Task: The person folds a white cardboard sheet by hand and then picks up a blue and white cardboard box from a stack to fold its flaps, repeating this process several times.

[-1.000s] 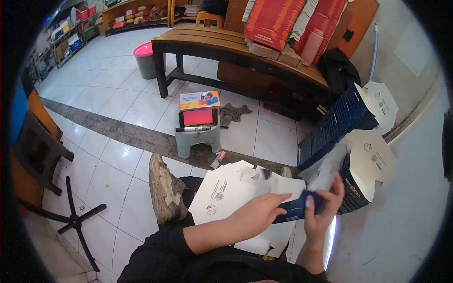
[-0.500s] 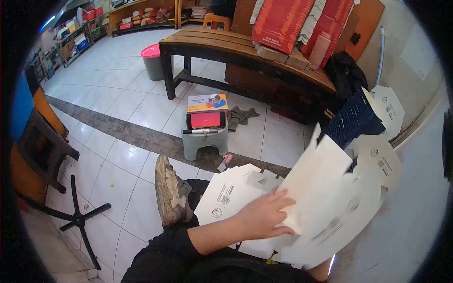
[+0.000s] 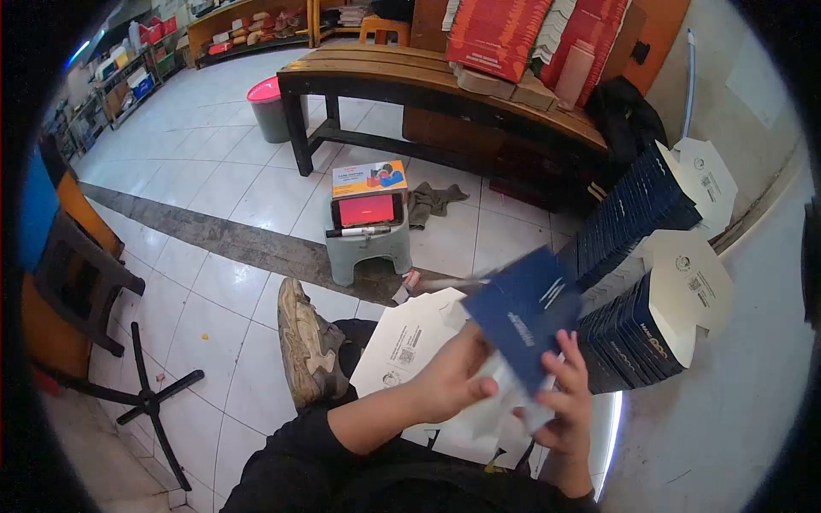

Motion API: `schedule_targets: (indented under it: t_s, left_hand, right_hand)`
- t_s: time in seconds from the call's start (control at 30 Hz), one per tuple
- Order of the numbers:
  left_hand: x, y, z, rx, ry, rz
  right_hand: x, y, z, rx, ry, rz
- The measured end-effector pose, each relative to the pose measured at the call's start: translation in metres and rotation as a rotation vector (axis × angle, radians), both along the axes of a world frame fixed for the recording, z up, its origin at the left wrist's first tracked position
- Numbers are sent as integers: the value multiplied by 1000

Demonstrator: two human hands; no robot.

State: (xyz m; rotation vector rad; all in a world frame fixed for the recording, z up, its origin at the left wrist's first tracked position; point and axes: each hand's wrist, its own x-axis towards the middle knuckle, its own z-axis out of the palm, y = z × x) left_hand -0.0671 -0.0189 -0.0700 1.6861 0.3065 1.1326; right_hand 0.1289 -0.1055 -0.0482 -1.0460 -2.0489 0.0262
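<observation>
Hands are holding a flat dark blue cardboard box piece (image 3: 523, 318) up over the person's lap. The left hand (image 3: 449, 376) is gripping its lower left edge, fingers closed on the card. The right hand (image 3: 566, 402) is pinching it from below, fingers curled around it. White flat cardboard sheets (image 3: 402, 342) are lying underneath on the lap. Stacks of dark blue folded boxes (image 3: 629, 222) are standing just beside, on the right. A small grey plastic stool (image 3: 368, 248) is sitting on the white tiled floor ahead.
</observation>
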Motion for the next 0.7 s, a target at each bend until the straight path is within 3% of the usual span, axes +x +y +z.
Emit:
schedule_targets:
  t_s: [0.07, 0.1, 0.17, 0.2, 0.23, 0.27, 0.3, 0.33, 0.4, 0.43, 0.47, 0.53, 0.6, 0.67, 0.7]
  left_hand:
    - [-3, -8, 10, -848, -409, -343]
    - [-1, -7, 16, -837, -441, -297]
    - [-1, -1, 8, -814, -359, -336]
    - [-1, 1, 5, -788, -277, -372]
    - [1, -4, 9, -825, -47, -205]
    - [3, -9, 3, -827, -47, -202]
    - [5, -16, -7, -569, -58, -126]
    - [7, -19, -11, -310, -66, -48]
    - [12, -19, -9, -330, -194, -101]
    - [12, -19, -8, -499, -217, -143]
    - [12, -19, -8, -665, -242, -183]
    - [15, -19, -12, -671, -259, -207]
    - [18, -18, -15, -687, -291, -303]
    - [21, -23, -9, -689, -188, -305]
    - [25, -28, -9, -549, -199, -247]
  right_hand:
    - [-7, 1, 8, 12, -207, -18]
    - [-11, 1, 3, 11, -207, -19]
    - [-17, 2, -11, -117, 657, 161]
    - [-24, 3, -10, -120, 654, 165]
    - [-32, 4, -9, -125, 871, 133]
    - [-36, 4, -9, -127, 1090, 97]
    - [-27, 0, -14, -140, 967, -59]
    - [-21, -2, -16, -143, 972, -53]
    - [-11, 0, -19, -194, 591, -167]
    - [0, -1, -13, -173, 388, -151]
    - [3, -2, -7, -177, 395, -132]
    - [7, -2, 2, -184, 231, -4]
    - [7, -3, -13, -141, 229, -24]
    - [-1, -3, -25, -92, 514, -165]
    - [-4, -2, -24, -61, 451, -250]
